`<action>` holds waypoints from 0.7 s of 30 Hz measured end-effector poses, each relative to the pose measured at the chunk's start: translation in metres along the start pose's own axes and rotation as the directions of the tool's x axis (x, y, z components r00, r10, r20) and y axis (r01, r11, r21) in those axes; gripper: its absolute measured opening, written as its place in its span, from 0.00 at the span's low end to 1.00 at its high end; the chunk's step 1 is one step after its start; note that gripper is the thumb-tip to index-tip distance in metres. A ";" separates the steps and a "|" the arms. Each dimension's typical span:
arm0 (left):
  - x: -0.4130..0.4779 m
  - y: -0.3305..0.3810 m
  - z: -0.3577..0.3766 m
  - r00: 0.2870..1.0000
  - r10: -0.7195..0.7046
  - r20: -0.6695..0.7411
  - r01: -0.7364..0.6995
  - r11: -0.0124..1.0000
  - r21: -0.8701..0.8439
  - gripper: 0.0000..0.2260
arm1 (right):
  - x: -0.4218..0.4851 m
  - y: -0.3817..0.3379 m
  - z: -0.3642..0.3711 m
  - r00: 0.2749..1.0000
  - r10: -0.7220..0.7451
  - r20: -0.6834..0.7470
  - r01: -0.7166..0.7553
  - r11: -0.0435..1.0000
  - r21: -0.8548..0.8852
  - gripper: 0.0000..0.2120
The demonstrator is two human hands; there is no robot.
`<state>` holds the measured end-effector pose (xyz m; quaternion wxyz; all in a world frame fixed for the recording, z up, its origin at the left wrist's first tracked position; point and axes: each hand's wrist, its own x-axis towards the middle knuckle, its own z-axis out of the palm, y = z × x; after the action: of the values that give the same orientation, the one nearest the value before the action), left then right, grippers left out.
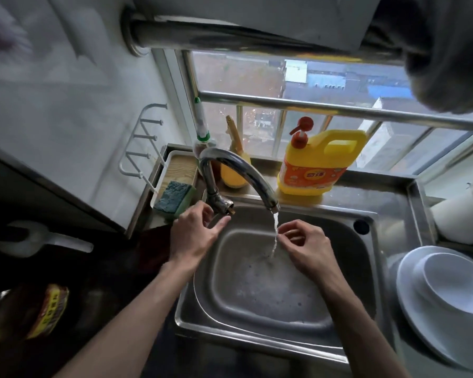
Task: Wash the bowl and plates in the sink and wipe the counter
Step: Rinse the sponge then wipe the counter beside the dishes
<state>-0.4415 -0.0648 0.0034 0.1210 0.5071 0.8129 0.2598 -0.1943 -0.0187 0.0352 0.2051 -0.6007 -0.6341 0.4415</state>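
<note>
Right hand (306,246) loosely curled, holds nothing, fingertips touching thin water stream (274,236). Left hand (194,233) half-curled beside curved chrome faucet (238,170) valve; grip cannot tell.

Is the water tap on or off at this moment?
On. A thin stream of water falls from the tap spout into the sink, beside the right hand.

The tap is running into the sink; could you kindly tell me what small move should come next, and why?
Probably the right hand should fetch the bowl from the plates on the right: water runs into a sink holding no dishes, and that hand holds nothing.
</note>
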 end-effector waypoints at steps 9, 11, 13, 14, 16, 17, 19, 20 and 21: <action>0.023 0.039 0.076 0.561 -0.585 0.585 0.725 0.007 -0.689 0.25 | 0.000 0.024 0.016 0.998 0.068 0.000 -0.068 0.998 0.019 0.05; 0.029 0.040 0.079 0.531 -0.585 0.613 0.708 -0.091 -0.700 0.21 | 0.000 0.033 0.018 0.996 0.089 0.012 -0.090 0.996 0.018 0.05; 0.034 0.040 0.083 0.500 -0.627 0.597 0.691 -0.126 -0.712 0.17 | 0.001 0.038 0.019 0.995 0.101 0.022 -0.102 0.995 0.012 0.05; 0.035 0.041 0.085 0.493 -0.656 0.571 0.680 -0.119 -0.723 0.16 | 0.001 0.040 0.019 0.994 0.105 0.026 -0.105 0.994 0.011 0.05; 0.034 0.046 0.091 0.493 -0.714 0.497 0.646 -0.082 -0.759 0.17 | 0.003 0.042 0.021 0.994 0.104 0.032 -0.105 0.994 0.015 0.05; 0.034 0.050 0.094 0.492 -0.744 0.452 0.634 -0.050 -0.772 0.18 | 0.004 0.043 0.022 0.994 0.107 0.038 -0.108 0.994 0.018 0.05; 0.033 0.057 0.097 0.483 -0.790 0.378 0.611 -0.006 -0.791 0.21 | 0.006 0.044 0.025 0.993 0.106 0.052 -0.107 0.994 0.010 0.05; 0.034 0.061 0.098 0.480 -0.803 0.352 0.601 0.009 -0.799 0.22 | 0.006 0.046 0.025 0.993 0.109 0.056 -0.109 0.994 -0.001 0.05; 0.035 0.064 0.098 0.477 -0.814 0.331 0.597 0.023 -0.802 0.22 | 0.007 0.047 0.025 0.992 0.114 0.058 -0.113 0.994 -0.010 0.05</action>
<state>-0.3635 0.0184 -0.0414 0.3729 -0.1358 0.7138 0.5771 -0.1881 -0.0255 -0.0181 0.1591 -0.6233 -0.6061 0.4678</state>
